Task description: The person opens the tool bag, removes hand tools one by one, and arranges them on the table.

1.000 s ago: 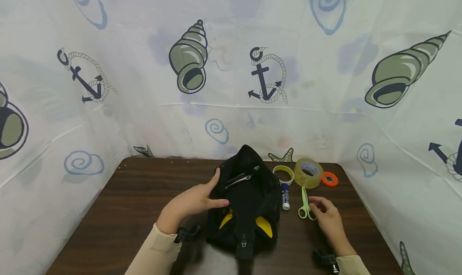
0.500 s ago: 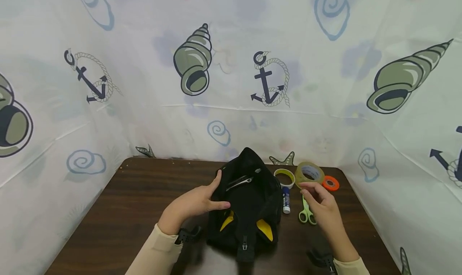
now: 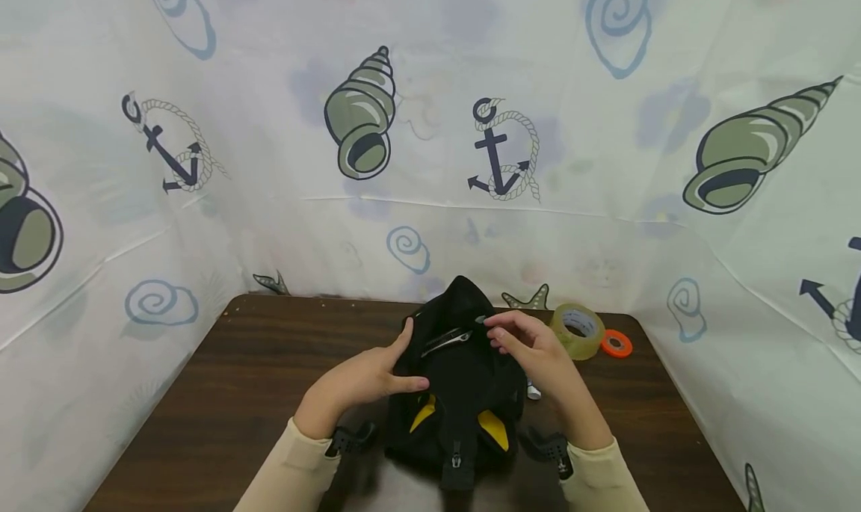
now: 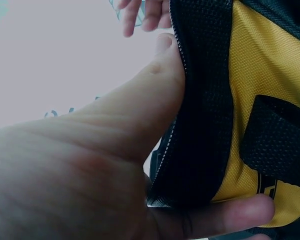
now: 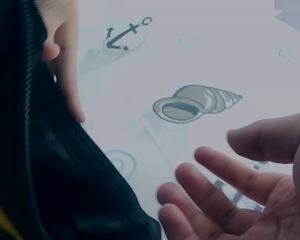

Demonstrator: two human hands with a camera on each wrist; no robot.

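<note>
A black bag (image 3: 464, 400) with yellow panels stands with its mouth unzipped; its zipper edge and yellow cloth fill much of the left wrist view. My left hand (image 3: 363, 381) holds its left side, thumb (image 4: 162, 60) at the zippered rim and fingertips (image 4: 255, 210) on the yellow outer panel. My right hand (image 3: 528, 344) is over the bag's right rim in the head view. Nothing lies in it in the right wrist view, where its loosely bent fingers (image 5: 215, 192) are beside the black cloth. A slim silvery item (image 3: 445, 341) shows in the bag's mouth.
Clear packing tape (image 3: 577, 331) and an orange roll (image 3: 615, 343) lie at the back right of the brown table (image 3: 269, 377). Only the white end of a glue stick (image 3: 534, 390) shows beside the bag. A patterned cloth (image 3: 437, 161) walls in the table.
My right hand has risen from beside the green scissors and moved left to the bag's rim. It now covers the scissors and white tape roll. My left hand stays put.
</note>
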